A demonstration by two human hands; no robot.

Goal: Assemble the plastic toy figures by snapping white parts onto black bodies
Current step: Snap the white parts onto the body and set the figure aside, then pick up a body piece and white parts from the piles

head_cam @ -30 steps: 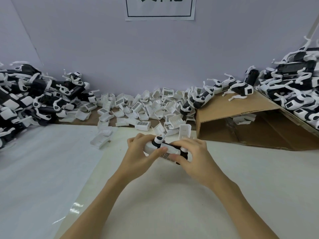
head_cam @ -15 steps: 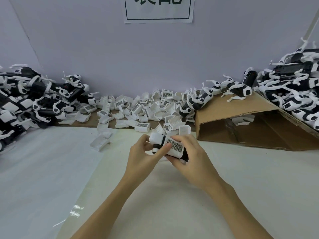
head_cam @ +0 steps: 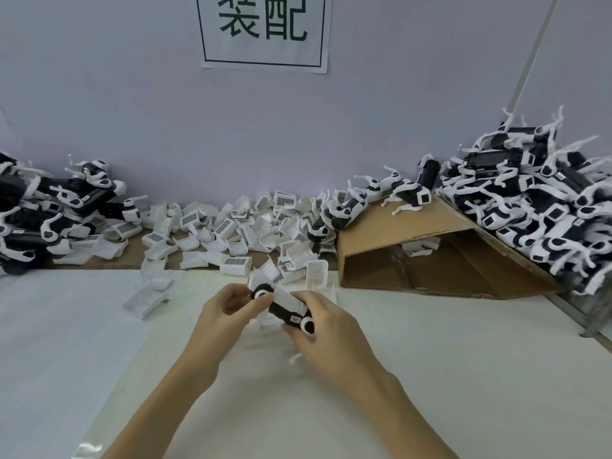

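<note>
Here, a toy figure is held above the table, in front of the loose heap of white parts. The left hand pinches its front end; the right hand grips its rear. A white part appears seated on the black body, so the step is probably snap-fitting. The next move likely calls for firm, aligned pressure, then placement among the finished figures right of the heap.

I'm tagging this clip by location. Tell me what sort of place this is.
Probably a manual assembly station in a toy workshop. Heaps of black-and-white figures flank the table, loose white parts lie piled along the wall, and a printed sign hangs above.
</note>
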